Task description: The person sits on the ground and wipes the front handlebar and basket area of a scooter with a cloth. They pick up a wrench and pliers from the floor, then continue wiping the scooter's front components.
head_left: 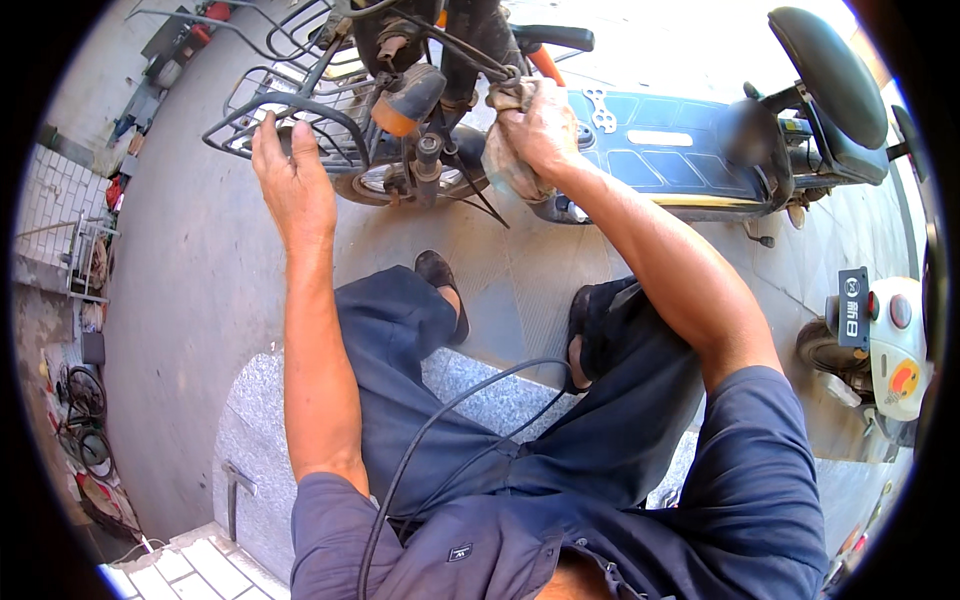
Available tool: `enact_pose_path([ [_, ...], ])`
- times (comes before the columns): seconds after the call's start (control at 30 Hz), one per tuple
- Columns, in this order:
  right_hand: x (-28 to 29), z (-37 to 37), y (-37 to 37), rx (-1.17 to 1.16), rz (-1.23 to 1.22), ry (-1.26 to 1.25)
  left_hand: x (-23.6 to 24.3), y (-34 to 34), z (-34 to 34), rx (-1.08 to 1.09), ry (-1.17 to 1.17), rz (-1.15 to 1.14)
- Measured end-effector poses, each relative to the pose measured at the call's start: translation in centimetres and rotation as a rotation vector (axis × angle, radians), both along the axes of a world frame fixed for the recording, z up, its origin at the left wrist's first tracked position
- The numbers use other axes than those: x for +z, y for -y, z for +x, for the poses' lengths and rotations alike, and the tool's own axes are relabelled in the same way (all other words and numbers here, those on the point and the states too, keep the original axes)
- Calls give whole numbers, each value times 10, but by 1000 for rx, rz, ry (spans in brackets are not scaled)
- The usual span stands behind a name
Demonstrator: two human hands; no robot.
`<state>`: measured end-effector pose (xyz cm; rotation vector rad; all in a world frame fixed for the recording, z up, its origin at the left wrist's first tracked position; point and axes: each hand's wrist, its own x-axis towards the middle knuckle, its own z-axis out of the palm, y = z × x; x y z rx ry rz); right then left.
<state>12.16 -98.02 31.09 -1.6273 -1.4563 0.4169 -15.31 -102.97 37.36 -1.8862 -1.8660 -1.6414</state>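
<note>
Cable (pixel 440 420): black, looped over my lap, nearest item. Right hand (pixel 540 125): fingers clenched on rag (pixel 505 150), pressed against scooter (pixel 660 150) at its steering column. Left hand (pixel 292 180): fingers curled over rim of wire basket (pixel 270 100) on scooter's front. Seat (pixel 830 70): black, scooter's rear.

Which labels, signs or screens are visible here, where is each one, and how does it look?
Plate: on the front of the white scooter at the right edge; small upright rectangle, dark with pale marks.
Round stickers: on the same scooter's white front, beside and below the plate; red and orange.
Shirt tag: on the person's dark blue shirt, bottom centre; small dark patch.
No screens visible.
</note>
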Motion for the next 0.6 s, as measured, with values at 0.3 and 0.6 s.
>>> enact_pose_path([
  [0.3,-6,22,-15,-41,-132,-186,4,6,-6,-9,54,-37],
  [0.6,30,22,36,232,-291,-86,-21,77,57,-178,-1,-61],
])
